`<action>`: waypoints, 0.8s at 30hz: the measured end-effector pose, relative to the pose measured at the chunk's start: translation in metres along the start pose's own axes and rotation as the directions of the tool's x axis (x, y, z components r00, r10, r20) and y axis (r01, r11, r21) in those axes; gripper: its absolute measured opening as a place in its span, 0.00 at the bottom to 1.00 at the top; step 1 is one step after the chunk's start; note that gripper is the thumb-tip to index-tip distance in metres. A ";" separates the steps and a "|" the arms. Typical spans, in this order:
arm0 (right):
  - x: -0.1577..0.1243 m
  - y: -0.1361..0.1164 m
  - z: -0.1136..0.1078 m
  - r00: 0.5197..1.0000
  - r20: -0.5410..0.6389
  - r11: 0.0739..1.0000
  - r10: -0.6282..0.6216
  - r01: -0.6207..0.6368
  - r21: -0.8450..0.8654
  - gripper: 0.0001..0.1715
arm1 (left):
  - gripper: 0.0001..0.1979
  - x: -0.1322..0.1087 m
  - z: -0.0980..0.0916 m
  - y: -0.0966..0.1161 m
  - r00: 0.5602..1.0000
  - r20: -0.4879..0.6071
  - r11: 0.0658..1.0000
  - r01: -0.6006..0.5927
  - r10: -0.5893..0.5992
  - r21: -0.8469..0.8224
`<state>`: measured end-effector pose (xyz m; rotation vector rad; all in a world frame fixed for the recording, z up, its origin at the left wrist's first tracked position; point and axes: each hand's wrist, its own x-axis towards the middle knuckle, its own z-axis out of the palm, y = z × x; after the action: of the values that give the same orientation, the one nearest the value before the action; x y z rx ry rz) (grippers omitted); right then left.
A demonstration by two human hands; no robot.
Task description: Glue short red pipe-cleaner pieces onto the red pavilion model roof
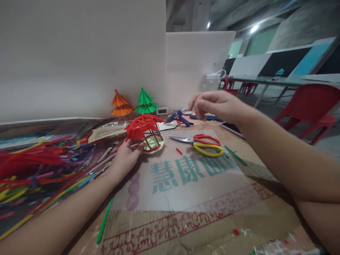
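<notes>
A white partition [53, 60] is standing behind the red-roofed model [143, 123], and a counter [87, 226] is carrying the model. A pile of coloured fuzzy sticks [29, 159] is spreading to the model's left. A pale sheet [186, 193] with teal characters is lying on the model's near right side. The left hand [130, 150] is reaching to the model's near left edge, its fingers closing around that side, so the model is sitting right at the fingertips, its pale base tilting slightly. The right hand [203, 103] is hanging in the air to the model's right, well apart from it; its fingers are bending loosely downward, and whether they are holding anything small one cannot tell. Red-and-yellow-handled scissors [198, 141] are lying to the model's right, blades pointing towards it. Orange [121, 104] and green [145, 102] tiered ornaments are standing just behind the model. A blue glue gun [178, 118] is resting behind it to the right. A tiny red scrap [179, 151] is lying near the model's right side.
</notes>
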<state>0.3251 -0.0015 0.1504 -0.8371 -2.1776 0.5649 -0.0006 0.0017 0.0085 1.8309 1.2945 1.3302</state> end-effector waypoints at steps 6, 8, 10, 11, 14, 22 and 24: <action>0.027 0.049 0.063 0.982 0.100 0.780 0.160 -0.064 -0.622 0.15 | 0.22 0.000 0.000 0.002 1.000 -0.009 0.999 0.015 -0.015 0.050; 0.042 0.065 0.079 0.969 0.167 0.692 0.183 -0.007 -0.722 0.16 | 0.23 0.000 0.000 0.002 1.000 -0.001 0.999 0.020 -0.020 0.043; 0.058 0.078 0.090 0.953 0.225 0.659 0.201 0.038 -0.751 0.20 | 0.23 -0.001 -0.001 0.003 1.000 0.007 0.999 0.008 -0.008 0.033; 0.066 0.084 0.094 0.948 0.243 0.657 0.206 0.050 -0.752 0.21 | 0.23 -0.001 -0.001 0.002 1.000 0.011 0.999 0.000 0.000 0.033; 0.083 0.099 0.103 0.938 0.272 0.660 0.213 0.067 -0.748 0.20 | 0.22 -0.001 0.000 0.002 1.000 0.013 0.999 -0.016 0.015 0.031; 0.084 0.108 0.120 0.954 0.240 0.682 0.177 0.057 -0.729 0.14 | 0.23 -0.001 0.001 0.005 1.000 0.030 1.000 0.009 -0.008 -0.017; 0.083 0.111 0.122 0.962 0.219 0.702 0.161 0.044 -0.711 0.14 | 0.23 -0.001 0.001 0.005 0.999 0.037 1.000 0.013 -0.012 -0.028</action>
<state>0.2327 0.1170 0.0439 -1.2928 -2.6654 -0.2088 0.0023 -0.0008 0.0120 1.8163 1.2601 1.2957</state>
